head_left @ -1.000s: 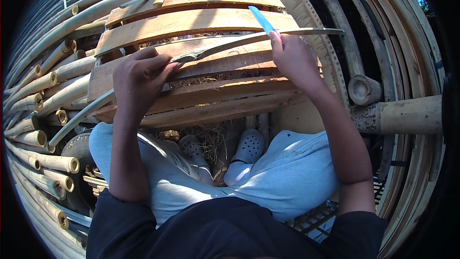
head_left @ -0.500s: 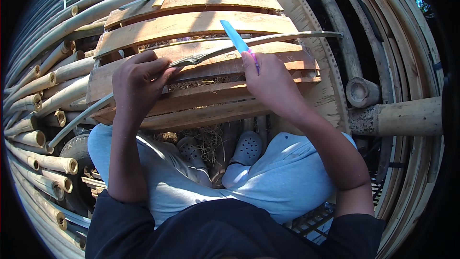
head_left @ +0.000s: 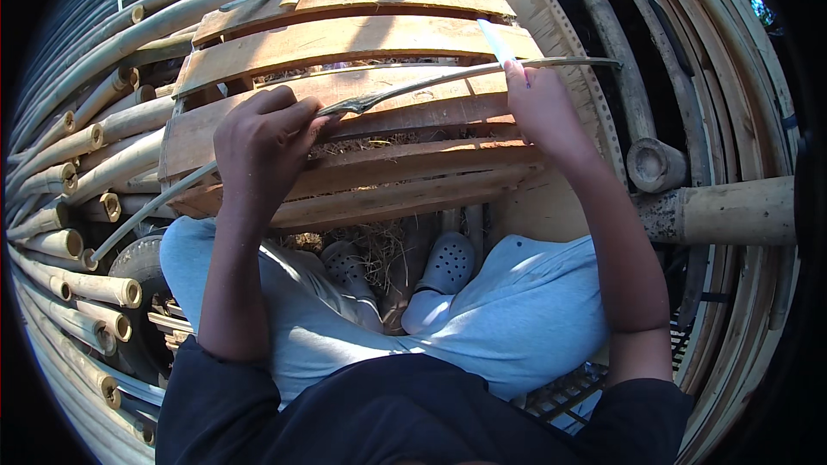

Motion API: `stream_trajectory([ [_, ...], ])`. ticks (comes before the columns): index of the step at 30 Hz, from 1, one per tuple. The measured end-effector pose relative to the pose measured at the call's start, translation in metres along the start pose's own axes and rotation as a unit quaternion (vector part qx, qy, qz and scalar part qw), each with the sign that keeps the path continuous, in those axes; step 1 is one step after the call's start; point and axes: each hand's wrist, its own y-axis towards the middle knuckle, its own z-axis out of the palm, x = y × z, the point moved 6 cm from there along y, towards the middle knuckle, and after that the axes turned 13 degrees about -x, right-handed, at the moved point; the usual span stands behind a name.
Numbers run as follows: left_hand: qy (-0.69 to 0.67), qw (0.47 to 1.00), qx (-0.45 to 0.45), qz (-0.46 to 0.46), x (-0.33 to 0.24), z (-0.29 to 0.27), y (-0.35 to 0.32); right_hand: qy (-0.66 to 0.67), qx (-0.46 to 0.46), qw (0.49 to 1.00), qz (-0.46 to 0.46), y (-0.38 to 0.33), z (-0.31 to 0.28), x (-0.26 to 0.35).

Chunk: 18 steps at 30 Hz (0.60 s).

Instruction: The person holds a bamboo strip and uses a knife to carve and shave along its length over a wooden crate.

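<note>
My left hand grips a long thin bamboo strip that lies across a wooden slatted pallet in front of me. The strip runs from the lower left, through my left fist, out to the upper right. My right hand is closed on a knife with a pale blue blade. The blade points up and meets the strip near its right part. Both forearms reach forward over my knees.
Cut bamboo poles are stacked on the left. Thick bamboo trunks and bent canes lie on the right. My grey clogs rest on straw beneath the pallet, between my legs in light trousers.
My right hand with the knife slid left along the strip toward my left hand, then moved back out to the right. My left hand stayed in place on the strip.
</note>
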Motion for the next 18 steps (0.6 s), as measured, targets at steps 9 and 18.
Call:
stream_trajectory([
  [9, -0.005, 1.000, 0.000, 0.003, 0.003, 0.002, -0.001, -0.011, 0.028, 0.999, -0.015, -0.015, 0.006, 0.012],
  [18, -0.021, 1.000, -0.008, 0.002, 0.002, 0.000, -0.002, 0.061, 0.011, 0.998, -0.001, -0.014, 0.011, 0.011],
])
